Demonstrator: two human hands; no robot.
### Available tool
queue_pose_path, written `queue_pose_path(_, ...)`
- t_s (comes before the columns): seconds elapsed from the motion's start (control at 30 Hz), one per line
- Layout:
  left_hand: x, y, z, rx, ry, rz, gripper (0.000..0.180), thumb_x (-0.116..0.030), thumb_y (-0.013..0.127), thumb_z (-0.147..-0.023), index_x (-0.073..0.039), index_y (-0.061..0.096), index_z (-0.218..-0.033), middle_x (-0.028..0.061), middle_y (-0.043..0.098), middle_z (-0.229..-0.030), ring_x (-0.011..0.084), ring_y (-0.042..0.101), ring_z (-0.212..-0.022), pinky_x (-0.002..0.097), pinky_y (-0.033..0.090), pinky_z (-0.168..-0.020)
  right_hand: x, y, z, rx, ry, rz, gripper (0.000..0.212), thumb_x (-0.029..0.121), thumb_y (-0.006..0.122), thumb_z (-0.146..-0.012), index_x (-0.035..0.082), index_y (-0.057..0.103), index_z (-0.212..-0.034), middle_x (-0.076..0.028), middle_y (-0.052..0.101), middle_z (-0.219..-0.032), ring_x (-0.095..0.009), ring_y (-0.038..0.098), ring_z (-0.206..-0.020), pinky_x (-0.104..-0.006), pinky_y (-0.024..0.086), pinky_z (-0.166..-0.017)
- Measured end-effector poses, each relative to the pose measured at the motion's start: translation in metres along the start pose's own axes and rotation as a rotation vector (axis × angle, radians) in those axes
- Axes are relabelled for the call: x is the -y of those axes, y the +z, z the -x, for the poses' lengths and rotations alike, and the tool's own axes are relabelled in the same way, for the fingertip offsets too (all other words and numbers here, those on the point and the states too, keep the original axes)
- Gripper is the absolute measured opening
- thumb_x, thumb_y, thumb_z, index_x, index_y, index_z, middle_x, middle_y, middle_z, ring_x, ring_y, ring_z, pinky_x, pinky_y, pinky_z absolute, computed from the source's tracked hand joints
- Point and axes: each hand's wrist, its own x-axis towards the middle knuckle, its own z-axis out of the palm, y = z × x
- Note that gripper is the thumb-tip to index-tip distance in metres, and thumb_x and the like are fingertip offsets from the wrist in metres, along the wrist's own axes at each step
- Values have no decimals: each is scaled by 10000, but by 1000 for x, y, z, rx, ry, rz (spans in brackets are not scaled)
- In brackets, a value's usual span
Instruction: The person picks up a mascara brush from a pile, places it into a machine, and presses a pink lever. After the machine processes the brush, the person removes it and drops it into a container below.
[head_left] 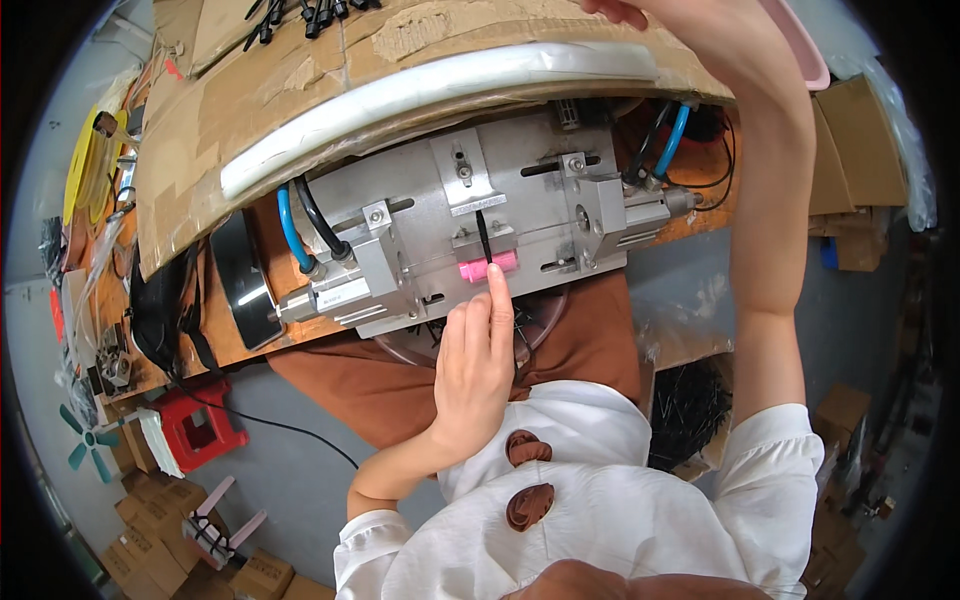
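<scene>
My left hand (474,372) reaches up from below with its index finger stretched out. The fingertip rests at the near end of a thin black strip (485,236), by a bright pink block (488,266) on the metal fixture (420,185). The strip runs from under a small metal bracket (466,172) down to the pink block. The other fingers of this hand are partly bent and grip nothing visible. My right hand (622,12) is far forward over the cardboard, mostly cut off by the top edge, so its grip is hidden.
Pneumatic cylinders with blue and black hoses (291,230) flank the fixture. Cardboard with a white padded edge (430,92) arches over its back, bearing several black parts (318,14). A dark phone-like slab (246,280) lies left. A box of black pieces (690,412) stands lower right.
</scene>
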Motion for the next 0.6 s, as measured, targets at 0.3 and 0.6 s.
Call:
queue_pose_path(0.3,12,-37,-31,4,86,69,661,56,592,-701,25,462,-1348,110,508,-970,256,518,-868,337,473,-748,-3,96,146,-410,-349,-146,435,-70,715,-701,-32,623,-1124,-81,655,-794,-174,545,-533,-287,453,-484)
queue_pose_path(0.6,70,-89,-239,131,351,112,217,108,557,-773,16,570,-969,173,573,-946,337,565,-904,334,477,-797,2,187,167,-257,-249,-41,578,8,677,-733,-24,541,-1294,-18,559,-640,-116,523,-512,-269,429,-464)
